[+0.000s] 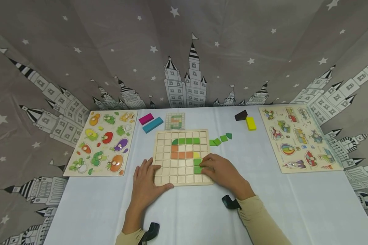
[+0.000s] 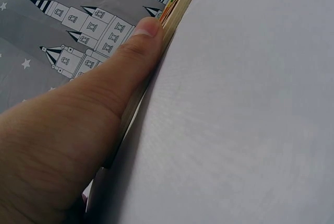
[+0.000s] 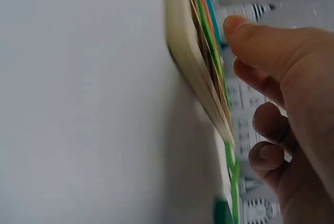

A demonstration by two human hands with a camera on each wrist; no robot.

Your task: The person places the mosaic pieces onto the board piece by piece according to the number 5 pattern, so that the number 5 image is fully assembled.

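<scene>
A square wooden grid board (image 1: 165, 172) lies on the white-covered table. My left hand (image 1: 145, 180) rests at its front left corner, fingers spread along the left side and thumb (image 2: 148, 28) against the front edge. Over the board's right edge is my right hand (image 1: 224, 172), its fingertips at the green tiles (image 1: 197, 162) there; its fingers are loosely bent in the right wrist view, with no tile showing between them. On the grid, a row of green tiles (image 1: 188, 141) sits above orange tiles (image 1: 181, 155) and a yellow tile (image 1: 196, 154).
Several loose green tiles (image 1: 223, 138) lie right of the board. Behind it is a small pattern card (image 1: 175, 126), with magenta (image 1: 146, 118) and blue blocks (image 1: 152, 125) beside it. Black (image 1: 241, 115) and yellow blocks (image 1: 250, 123) stand farther right. Vegetable (image 1: 92, 136) and toy puzzle boards (image 1: 297, 149) flank everything.
</scene>
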